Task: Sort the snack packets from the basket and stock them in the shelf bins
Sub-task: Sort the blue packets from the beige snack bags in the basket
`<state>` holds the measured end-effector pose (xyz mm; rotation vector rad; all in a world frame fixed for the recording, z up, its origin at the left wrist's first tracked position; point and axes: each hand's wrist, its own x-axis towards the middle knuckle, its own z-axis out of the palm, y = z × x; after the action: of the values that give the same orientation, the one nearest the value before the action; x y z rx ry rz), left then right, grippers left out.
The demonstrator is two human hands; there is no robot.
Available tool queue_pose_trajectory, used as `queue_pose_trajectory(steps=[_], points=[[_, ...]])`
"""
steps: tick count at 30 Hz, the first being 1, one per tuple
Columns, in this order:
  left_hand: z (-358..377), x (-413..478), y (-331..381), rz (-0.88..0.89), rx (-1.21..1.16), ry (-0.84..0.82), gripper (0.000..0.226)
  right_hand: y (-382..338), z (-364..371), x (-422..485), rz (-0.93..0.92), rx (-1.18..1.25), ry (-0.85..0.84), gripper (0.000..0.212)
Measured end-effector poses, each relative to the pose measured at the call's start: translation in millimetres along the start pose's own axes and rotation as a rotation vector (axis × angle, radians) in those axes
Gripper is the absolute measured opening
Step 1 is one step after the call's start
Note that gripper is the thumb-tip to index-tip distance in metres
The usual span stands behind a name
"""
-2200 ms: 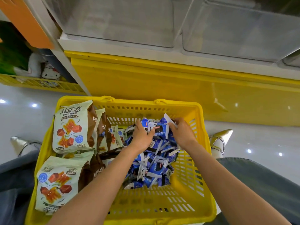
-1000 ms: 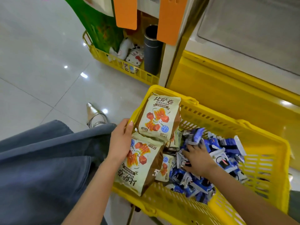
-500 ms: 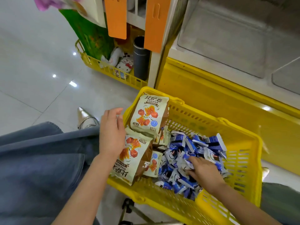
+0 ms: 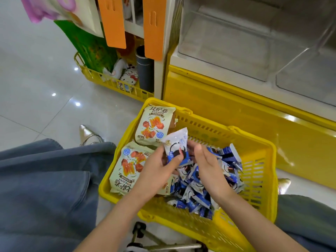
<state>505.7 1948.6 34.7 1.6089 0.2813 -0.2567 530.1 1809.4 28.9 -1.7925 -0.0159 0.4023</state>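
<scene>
A yellow plastic basket (image 4: 258, 155) sits before me. Two large pale green snack bags (image 4: 154, 124) lie along its left side. A heap of several small blue and white packets (image 4: 200, 188) fills its middle. My left hand (image 4: 156, 170) holds one small blue and white packet (image 4: 175, 143) upright above the heap, thumb pressed on its front. My right hand (image 4: 209, 166) hovers just right of that packet, fingers spread, palm turned toward it, over the heap. Clear shelf bins (image 4: 227, 42) stand above a yellow shelf base (image 4: 227, 102).
A second yellow wire basket (image 4: 109, 82) with plush toys and a dark cylinder stands at the back left. Two orange tags (image 4: 152, 28) hang from the shelf post. My knees in blue cloth flank the basket. A silver shoe (image 4: 89, 135) rests on the tiled floor.
My left hand left the large green bag and now holds a small blue and white packet above the heap. My right hand rose out of the heap beside it.
</scene>
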Motion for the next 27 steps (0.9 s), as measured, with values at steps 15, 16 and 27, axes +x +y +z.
queue_pose_trajectory(steps=[15,16,27], points=[[-38,13,-2,-0.116,-0.033,0.121,0.034,166,11,68,0.056,-0.938,-0.642,0.069],[-38,15,-1,-0.120,-0.033,0.128,0.031,169,12,69,0.033,-0.995,-0.669,0.070],[-34,22,5,-0.095,0.019,0.097,0.028,169,9,64,-0.114,-1.090,-0.641,0.030]])
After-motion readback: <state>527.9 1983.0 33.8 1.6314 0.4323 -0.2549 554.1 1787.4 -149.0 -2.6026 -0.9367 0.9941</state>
